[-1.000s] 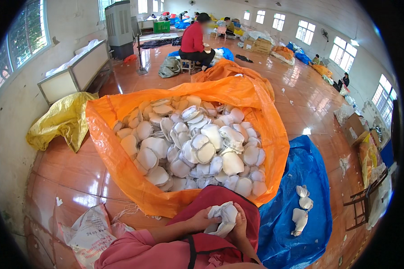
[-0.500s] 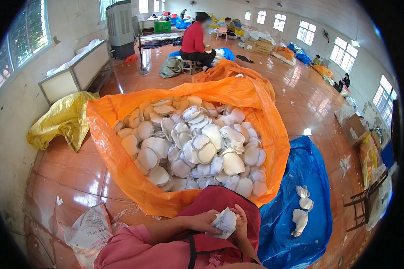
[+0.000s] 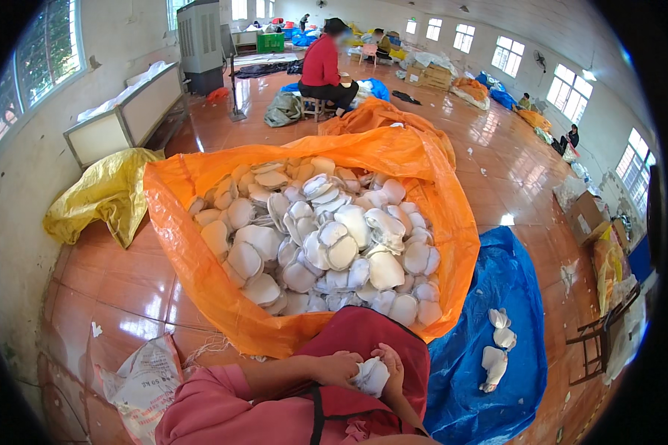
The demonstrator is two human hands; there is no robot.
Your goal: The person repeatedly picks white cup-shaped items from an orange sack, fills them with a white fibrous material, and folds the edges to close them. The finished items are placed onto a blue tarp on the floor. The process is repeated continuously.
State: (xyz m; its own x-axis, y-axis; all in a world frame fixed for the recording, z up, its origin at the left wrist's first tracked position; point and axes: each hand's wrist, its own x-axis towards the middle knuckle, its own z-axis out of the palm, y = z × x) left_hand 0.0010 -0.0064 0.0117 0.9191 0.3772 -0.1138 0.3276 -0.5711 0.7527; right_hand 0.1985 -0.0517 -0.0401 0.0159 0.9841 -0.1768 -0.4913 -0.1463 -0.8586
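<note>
Tiled floor point(image 3: 111, 297) carries an orange sack point(image 3: 178, 222) of white pads point(image 3: 341, 252); over the red apron point(image 3: 364, 334), left hand point(image 3: 339, 368) and right hand point(image 3: 390, 365) grip a white cloth point(image 3: 371, 377), bunched smaller than a moment ago, apparently still being worked, beside a blue sheet point(image 3: 456, 371).

The red cloth point(image 3: 364, 330) bulged at lower centre between the left hand point(image 3: 339, 368), right hand point(image 3: 390, 368) and orange sack point(image 3: 172, 211). Above the sack's near rim, open air led to the white pads point(image 3: 341, 252) mid-frame, hemmed by raised walls left and right. At lower right, a hand could pass over the blue sheet point(image 3: 523, 326), around low bundles point(image 3: 494, 363).
</note>
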